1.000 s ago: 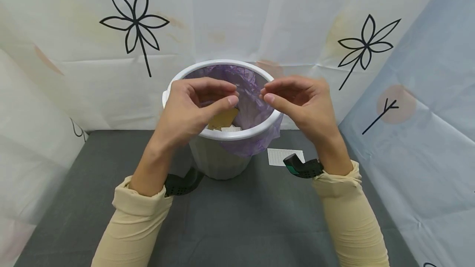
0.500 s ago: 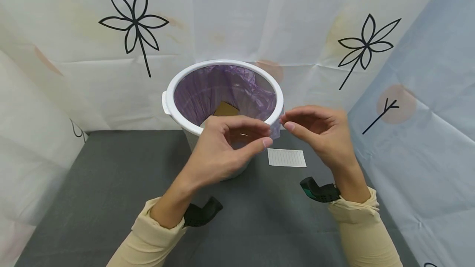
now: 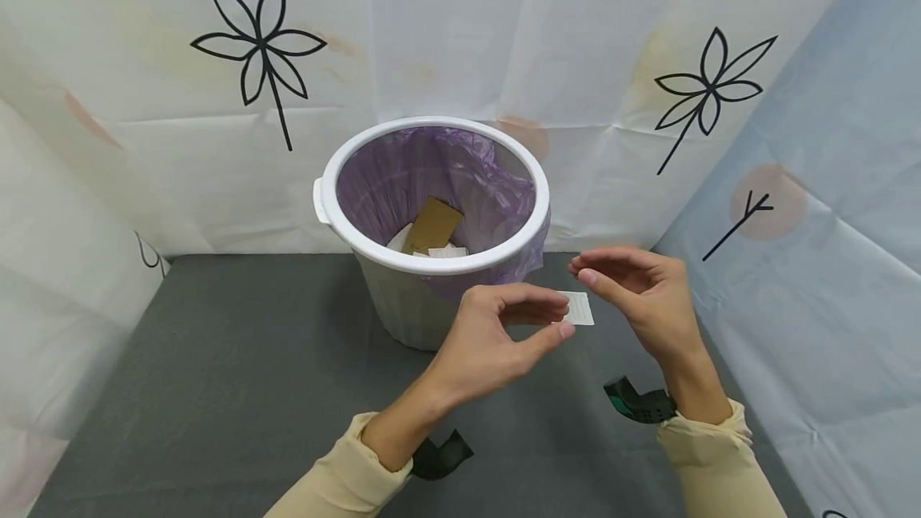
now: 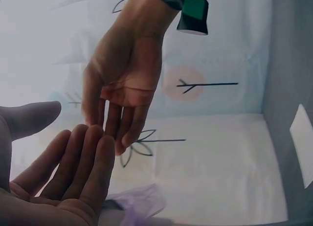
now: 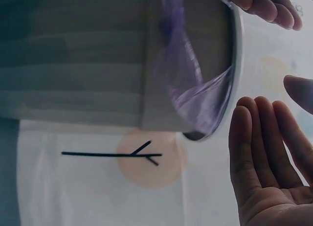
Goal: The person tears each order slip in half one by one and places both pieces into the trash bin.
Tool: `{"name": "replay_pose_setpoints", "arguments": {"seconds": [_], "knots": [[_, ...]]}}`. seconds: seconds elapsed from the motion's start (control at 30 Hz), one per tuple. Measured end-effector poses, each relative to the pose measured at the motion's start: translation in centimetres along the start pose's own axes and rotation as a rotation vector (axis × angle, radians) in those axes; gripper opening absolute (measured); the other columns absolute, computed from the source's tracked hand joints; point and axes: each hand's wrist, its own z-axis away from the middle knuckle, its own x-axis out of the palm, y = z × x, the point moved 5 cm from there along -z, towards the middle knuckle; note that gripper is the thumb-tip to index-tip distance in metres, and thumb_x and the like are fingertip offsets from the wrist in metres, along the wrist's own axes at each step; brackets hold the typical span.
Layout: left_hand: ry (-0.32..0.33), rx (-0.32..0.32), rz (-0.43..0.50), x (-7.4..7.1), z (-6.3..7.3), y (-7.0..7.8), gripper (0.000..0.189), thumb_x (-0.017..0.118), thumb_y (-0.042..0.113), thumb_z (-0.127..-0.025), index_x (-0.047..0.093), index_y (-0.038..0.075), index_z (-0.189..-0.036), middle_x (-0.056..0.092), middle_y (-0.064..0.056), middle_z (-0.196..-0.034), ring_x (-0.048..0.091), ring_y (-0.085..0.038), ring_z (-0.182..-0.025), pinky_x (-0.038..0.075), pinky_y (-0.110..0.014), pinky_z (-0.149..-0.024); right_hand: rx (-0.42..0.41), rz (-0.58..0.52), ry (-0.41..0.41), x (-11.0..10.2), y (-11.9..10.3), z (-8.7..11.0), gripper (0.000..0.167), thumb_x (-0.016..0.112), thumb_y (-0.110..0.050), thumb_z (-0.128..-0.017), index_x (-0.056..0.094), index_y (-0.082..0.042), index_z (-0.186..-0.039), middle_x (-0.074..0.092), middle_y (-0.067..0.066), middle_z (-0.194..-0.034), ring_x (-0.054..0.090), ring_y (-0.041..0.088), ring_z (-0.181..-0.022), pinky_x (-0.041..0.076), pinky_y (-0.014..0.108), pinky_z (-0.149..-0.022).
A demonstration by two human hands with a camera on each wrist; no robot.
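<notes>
My left hand (image 3: 504,334) hovers in front of the bin, fingers relaxed and thumb apart, with nothing between them. In the head view its fingertips overlap a small ruled white paper card (image 3: 580,308) lying on the dark tabletop. To the right, my right hand (image 3: 643,294) is held up with fingers gently bent and thumb spread, also holding nothing. The left wrist view shows the card (image 4: 303,145) at the right edge, well away from both hands. A white bin (image 3: 406,302) with a purple liner (image 3: 496,174) stands just behind the left hand.
Inside the bin lie a brown cardboard piece (image 3: 434,224) and white paper scraps (image 3: 448,252). The liner bunches over the bin's right side. White cloth walls (image 3: 460,38) with leaf drawings rise behind and beside the dark tabletop (image 3: 237,390).
Both hands have moved from over the bin's mouth toward me and to the right. The bin's contents now show, and the card is partly covered by the left hand.
</notes>
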Motion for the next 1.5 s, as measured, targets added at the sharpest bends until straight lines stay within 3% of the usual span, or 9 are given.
{"name": "replay_pose_setpoints", "arguments": {"seconds": [0.3, 0.53, 0.77, 1.07, 1.13, 1.23, 1.33, 1.5], "knots": [[0.011, -0.097, 0.006, 2.3, 0.2, -4.5, 0.024, 0.077, 0.008, -0.090, 0.073, 0.001, -0.113, 0.073, -0.007, -0.112, 0.070, -0.007, -0.100, 0.055, -0.027, -0.090, 0.143, 0.059, 0.049, -2.1, 3.7, 1.7, 0.021, 0.067, 0.014, -0.090, 0.066, 0.017, -0.111, 0.076, 0.009, -0.103, 0.073, 0.018, -0.097, 0.057, 0.026, -0.087], [0.022, -0.173, -0.046, 3.8, 0.5, -8.0, 0.023, 0.077, 0.011, -0.091, 0.074, 0.003, -0.112, 0.073, -0.001, -0.109, 0.071, -0.011, -0.099, 0.055, -0.025, -0.088, 0.250, 0.106, 0.039, -3.9, 8.1, 3.0, 0.025, 0.069, 0.006, -0.093, 0.064, 0.017, -0.116, 0.076, 0.008, -0.107, 0.071, 0.013, -0.100, 0.054, 0.023, -0.089], [0.070, -0.240, -0.076, 4.4, 0.4, -11.3, 0.023, 0.076, 0.011, -0.092, 0.073, 0.002, -0.112, 0.073, 0.000, -0.104, 0.069, -0.005, -0.093, 0.056, -0.030, -0.089, 0.370, 0.212, 0.085, -5.9, 12.7, 4.1, 0.036, 0.073, -0.007, -0.095, 0.063, 0.015, -0.121, 0.075, 0.001, -0.108, 0.069, 0.006, -0.099, 0.053, 0.018, -0.087], [0.148, -0.321, -0.149, 4.9, 0.5, -15.8, 0.024, 0.078, 0.011, -0.090, 0.073, 0.000, -0.111, 0.073, -0.011, -0.103, 0.070, -0.013, -0.094, 0.056, -0.030, -0.089, 0.508, 0.377, 0.108, -8.3, 18.8, 4.6, 0.050, 0.075, -0.019, -0.095, 0.059, 0.012, -0.131, 0.065, 0.029, -0.125, 0.065, -0.005, -0.094, 0.051, 0.013, -0.081], [0.157, -0.341, -0.168, 5.0, 0.4, -16.8, 0.024, 0.078, 0.010, -0.089, 0.073, 0.000, -0.111, 0.073, -0.011, -0.103, 0.069, -0.014, -0.094, 0.056, -0.032, -0.089, 0.522, 0.440, 0.098, -8.7, 19.7, 4.3, 0.051, 0.075, -0.020, -0.095, 0.059, 0.011, -0.132, 0.065, 0.029, -0.125, 0.066, -0.001, -0.095, 0.050, 0.012, -0.079], [0.172, -0.379, -0.183, 5.2, 0.2, -18.0, 0.027, 0.078, 0.009, -0.089, 0.072, -0.002, -0.112, 0.072, -0.013, -0.104, 0.069, -0.017, -0.095, 0.056, -0.031, -0.088, 0.526, 0.560, 0.081, -9.1, 20.8, 3.7, 0.051, 0.076, -0.021, -0.094, 0.060, 0.010, -0.132, 0.066, 0.027, -0.124, 0.071, 0.016, -0.102, 0.052, 0.015, -0.080], [0.183, -0.394, -0.202, 5.3, -0.2, -19.1, 0.031, 0.078, 0.008, -0.088, 0.069, -0.006, -0.115, 0.072, -0.016, -0.106, 0.069, -0.025, -0.099, 0.056, -0.031, -0.089, 0.550, 0.637, 0.076, -9.3, 21.7, 3.1, 0.051, 0.076, -0.019, -0.094, 0.061, 0.010, -0.132, 0.066, 0.027, -0.124, 0.068, 0.035, -0.112, 0.055, 0.028, -0.088], [0.192, -0.413, -0.244, 5.2, -0.7, -20.6, 0.038, 0.076, 0.008, -0.088, 0.066, -0.008, -0.121, 0.070, -0.018, -0.113, 0.068, -0.032, -0.106, 0.054, -0.035, -0.092, 0.608, 0.675, 0.054, -9.1, 23.1, 2.5, 0.052, 0.077, -0.015, -0.092, 0.058, 0.012, -0.133, 0.063, 0.030, -0.127, 0.063, 0.042, -0.118, 0.051, 0.049, -0.097]]}}
